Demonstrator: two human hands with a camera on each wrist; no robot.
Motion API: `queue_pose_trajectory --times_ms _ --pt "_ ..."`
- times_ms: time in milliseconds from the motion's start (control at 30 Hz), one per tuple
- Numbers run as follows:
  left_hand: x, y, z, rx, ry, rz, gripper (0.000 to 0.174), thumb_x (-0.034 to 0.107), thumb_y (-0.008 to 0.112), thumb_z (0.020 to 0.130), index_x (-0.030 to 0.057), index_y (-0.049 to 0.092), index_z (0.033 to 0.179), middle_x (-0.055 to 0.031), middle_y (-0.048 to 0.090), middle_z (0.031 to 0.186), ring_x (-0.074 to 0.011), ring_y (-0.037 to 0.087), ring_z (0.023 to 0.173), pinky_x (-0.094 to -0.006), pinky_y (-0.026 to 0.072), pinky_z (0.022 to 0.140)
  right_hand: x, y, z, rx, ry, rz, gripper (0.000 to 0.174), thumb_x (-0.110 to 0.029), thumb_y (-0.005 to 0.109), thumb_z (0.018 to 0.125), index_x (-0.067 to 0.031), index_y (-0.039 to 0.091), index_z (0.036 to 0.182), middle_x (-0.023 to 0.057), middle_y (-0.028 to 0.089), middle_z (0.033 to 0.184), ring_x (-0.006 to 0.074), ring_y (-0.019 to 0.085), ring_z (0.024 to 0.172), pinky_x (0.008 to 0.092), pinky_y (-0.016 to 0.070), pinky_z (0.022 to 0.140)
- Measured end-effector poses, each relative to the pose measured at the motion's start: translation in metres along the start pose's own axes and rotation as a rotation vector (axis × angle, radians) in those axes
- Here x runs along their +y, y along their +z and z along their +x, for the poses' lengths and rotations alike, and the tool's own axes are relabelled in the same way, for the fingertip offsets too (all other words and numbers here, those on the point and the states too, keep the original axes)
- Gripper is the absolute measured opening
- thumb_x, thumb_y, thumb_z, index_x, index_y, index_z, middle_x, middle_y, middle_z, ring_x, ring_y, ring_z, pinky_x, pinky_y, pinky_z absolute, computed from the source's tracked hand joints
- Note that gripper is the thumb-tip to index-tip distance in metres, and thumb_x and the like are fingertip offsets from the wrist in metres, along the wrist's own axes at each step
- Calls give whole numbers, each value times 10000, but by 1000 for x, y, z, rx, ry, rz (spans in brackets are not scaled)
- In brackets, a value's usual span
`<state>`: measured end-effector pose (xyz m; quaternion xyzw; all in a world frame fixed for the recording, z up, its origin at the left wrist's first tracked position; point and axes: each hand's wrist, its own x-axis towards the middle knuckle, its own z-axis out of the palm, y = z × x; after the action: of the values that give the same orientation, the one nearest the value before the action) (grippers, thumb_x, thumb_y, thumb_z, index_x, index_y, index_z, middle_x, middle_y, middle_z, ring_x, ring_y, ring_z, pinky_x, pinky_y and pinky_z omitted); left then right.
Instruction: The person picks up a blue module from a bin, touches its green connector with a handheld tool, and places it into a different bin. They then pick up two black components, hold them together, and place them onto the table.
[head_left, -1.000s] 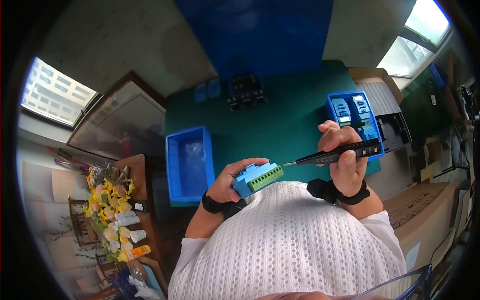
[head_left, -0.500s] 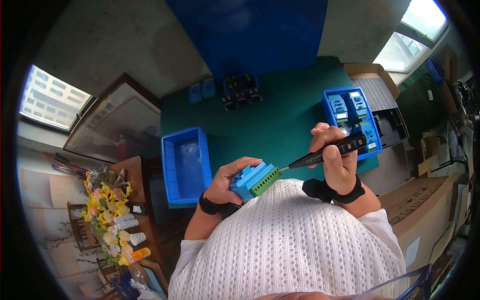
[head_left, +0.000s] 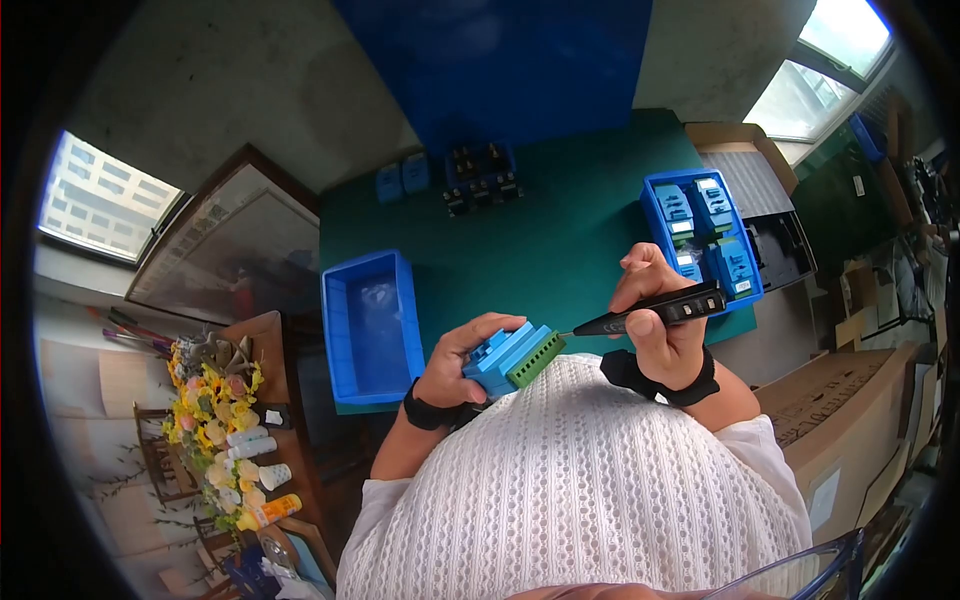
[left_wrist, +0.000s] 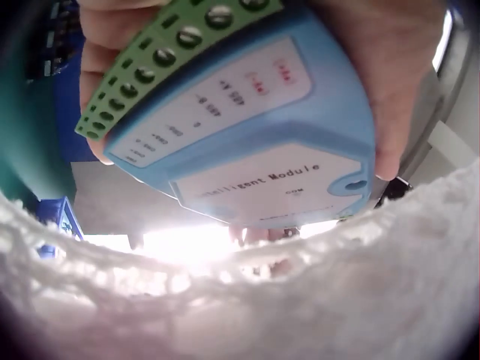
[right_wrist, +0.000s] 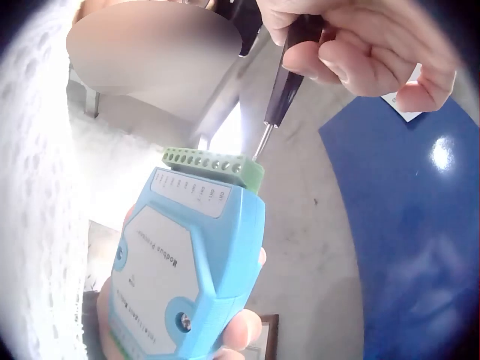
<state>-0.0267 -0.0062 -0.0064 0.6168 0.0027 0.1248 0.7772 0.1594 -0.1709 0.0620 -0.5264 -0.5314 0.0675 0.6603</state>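
Observation:
My left hand holds a light blue module box by its sides, in front of my chest. A green screw terminal block runs along its edge; its row of slotted screws shows in the left wrist view, beside a white printed label. My right hand grips a black test screwdriver between thumb and fingers. In the right wrist view its thin metal tip is right at the end of the terminal block, and the last two fingers stand off the handle.
On the green table, a blue bin stands at left and another blue bin with several blue modules at right. Two blue pieces and a rack of dark parts lie at the back. Cardboard boxes stand at right.
The test screwdriver has come left, so its tip has gone from just off the terminal block to right at its end. The module has turned slightly; both hands keep their holds.

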Motion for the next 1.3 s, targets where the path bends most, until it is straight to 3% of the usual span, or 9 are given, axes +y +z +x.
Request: queue_pose_trajectory --times_ms 100,300,400,600,1300 --pt "-1 1 -1 -1 9 10 905 572 781 531 29 526 1209 -94 561 1130 -190 537 1041 -316 389 904 -1 0 -2 69 8 84 238 -264 607 840 -66 551 722 14 563 607 122 462 519 342 363 819" --pt "0 4 -1 23 4 12 899 569 783 531 34 529 1208 -92 560 1135 -193 536 1046 -319 385 910 -3 2 -1 14 0 -11 248 -275 631 825 -70 555 707 24 569 612 128 469 526 343 371 800" --pt "-1 4 -2 23 1 16 897 567 785 528 36 532 1206 -93 558 1139 -195 535 1048 -320 384 912 -2 2 -1 15 -60 -98 268 -287 638 820 -64 557 694 39 562 611 133 475 531 311 406 692" --pt "-1 3 -4 34 -35 47 892 561 789 528 42 534 1207 -94 556 1145 -195 534 1048 -317 382 913 -1 8 -6 65 -10 63 317 -300 650 814 -26 551 688 61 545 610 145 482 502 248 364 444" --pt "0 6 -4 49 -37 38 871 536 798 530 48 539 1203 -90 555 1141 -199 531 1051 -314 380 917 -3 11 -8 38 17 68 247 -221 649 818 -20 543 723 55 553 595 113 493 479 231 377 442"
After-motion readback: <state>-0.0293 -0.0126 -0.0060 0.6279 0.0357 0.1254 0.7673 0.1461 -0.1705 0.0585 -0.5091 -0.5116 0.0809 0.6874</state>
